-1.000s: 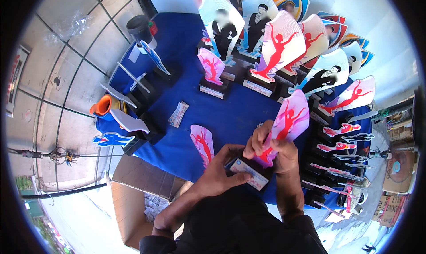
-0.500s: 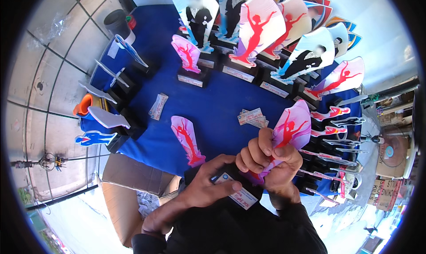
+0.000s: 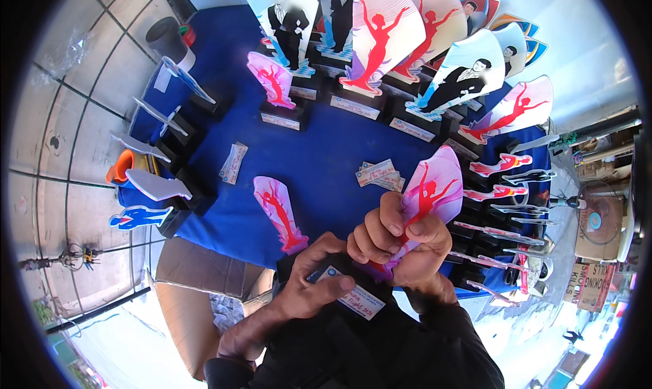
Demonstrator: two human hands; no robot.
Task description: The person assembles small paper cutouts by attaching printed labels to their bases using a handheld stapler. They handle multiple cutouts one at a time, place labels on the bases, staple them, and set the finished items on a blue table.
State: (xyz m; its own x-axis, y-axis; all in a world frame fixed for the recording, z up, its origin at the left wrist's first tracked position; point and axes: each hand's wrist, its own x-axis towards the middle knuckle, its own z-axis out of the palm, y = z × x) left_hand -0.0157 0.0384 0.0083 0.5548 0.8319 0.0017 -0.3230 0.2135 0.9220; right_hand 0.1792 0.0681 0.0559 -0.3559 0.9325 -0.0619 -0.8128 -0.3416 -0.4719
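My right hand (image 3: 407, 239) is closed around a pink and white trophy plate (image 3: 435, 185) with a red dancer figure. My left hand (image 3: 312, 273) grips the black trophy base below it, its thumb lying on a white printed label (image 3: 355, 297) on the base's face. The fingers behind the base are hidden. Just beyond my left hand stands another pink trophy (image 3: 279, 214) with a red dancer, its base mostly covered by that hand. A small pile of loose labels (image 3: 380, 176) lies on the blue cloth beyond my right hand.
Several large trophies (image 3: 380, 39) stand at the back of the blue-covered table (image 3: 319, 148). More line the right edge (image 3: 502, 192) and left edge (image 3: 156, 185). Loose labels (image 3: 233, 163) lie left of centre. An open cardboard box (image 3: 183, 307) sits below the table's near left edge.
My left thumb has drawn back toward the label's left part, so more of the label shows. Both hands keep their hold. The whole view has shifted slightly.
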